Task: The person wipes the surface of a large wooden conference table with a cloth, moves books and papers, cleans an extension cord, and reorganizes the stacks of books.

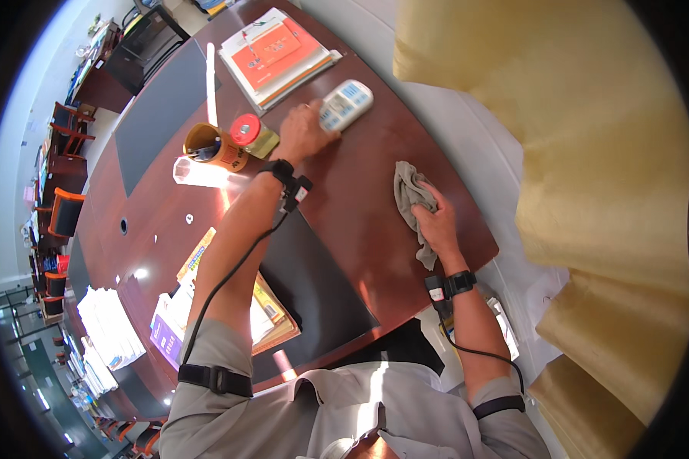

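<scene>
My left hand (305, 133) reaches forward over the desk, its fingers around the near end of a white oblong case (347, 104) with blue printed panels. That end of the case is slightly blurred and partly hidden by the fingers. Just left of this hand stands a square clear jar (264, 143) with a red lid (245, 129). Beside the jar is an orange-brown pen holder (232, 156) with pens inside. On the right, near the desk's curved edge, my right hand (438, 222) grips a crumpled grey cloth (409, 192), which spreads out past the fingers onto the wood.
A stack of papers and folders (278, 57) with an orange-red cover lies at the far end of the desk (344, 189). Near my body are a black desk mat (321, 281) and books (275, 312). A yellow curtain (580, 115) hangs at the right.
</scene>
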Demonstrator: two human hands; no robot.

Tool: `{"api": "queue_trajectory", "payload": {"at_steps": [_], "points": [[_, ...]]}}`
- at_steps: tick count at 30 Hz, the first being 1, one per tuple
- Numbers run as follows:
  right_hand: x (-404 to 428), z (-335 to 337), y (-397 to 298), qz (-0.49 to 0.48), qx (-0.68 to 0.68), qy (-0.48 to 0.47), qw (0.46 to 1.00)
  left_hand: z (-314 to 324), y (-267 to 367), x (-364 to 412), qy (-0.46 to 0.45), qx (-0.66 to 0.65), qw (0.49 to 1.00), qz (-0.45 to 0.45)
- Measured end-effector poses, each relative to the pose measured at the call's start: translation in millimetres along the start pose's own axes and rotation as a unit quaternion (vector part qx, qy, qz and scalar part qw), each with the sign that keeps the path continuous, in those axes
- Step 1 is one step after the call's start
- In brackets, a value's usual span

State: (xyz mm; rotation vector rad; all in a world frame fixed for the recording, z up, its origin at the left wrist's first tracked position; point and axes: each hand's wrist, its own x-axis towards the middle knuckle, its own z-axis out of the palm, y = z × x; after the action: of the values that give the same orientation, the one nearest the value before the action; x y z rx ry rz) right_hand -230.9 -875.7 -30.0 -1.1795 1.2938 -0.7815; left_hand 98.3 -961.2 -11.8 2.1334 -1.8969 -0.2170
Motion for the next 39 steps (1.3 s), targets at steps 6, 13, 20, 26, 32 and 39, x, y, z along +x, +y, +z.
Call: {"api": "queue_trajectory", "payload": {"at_steps": [6,13,20,26,32,39], "points": [[2,1,14,-0.074,0.006,0.020,0.997,-5,-12,29,0.010,0.022,0.994,-0.105],[3,8,22,-0.170,-0.024,0.043,0.984,-19,-15,9,0.077,0.000,0.996,-0.050],[6,4,29,-0.216,-0.108,0.061,0.969,-60,-4,-91,0.020,-0.123,0.990,-0.061],[31,27,-1,-0.277,-0.261,-0.008,0.925,-102,-8,-227,-0.056,-0.149,0.978,-0.135],[83,80,-16,-0.398,-0.427,0.010,0.812,-110,-6,-322,0.030,-0.239,0.944,-0.227],[29,188,-18,-0.458,-0.352,-0.170,0.798,-129,-35,-348,0.041,-0.206,0.910,-0.356]]}}
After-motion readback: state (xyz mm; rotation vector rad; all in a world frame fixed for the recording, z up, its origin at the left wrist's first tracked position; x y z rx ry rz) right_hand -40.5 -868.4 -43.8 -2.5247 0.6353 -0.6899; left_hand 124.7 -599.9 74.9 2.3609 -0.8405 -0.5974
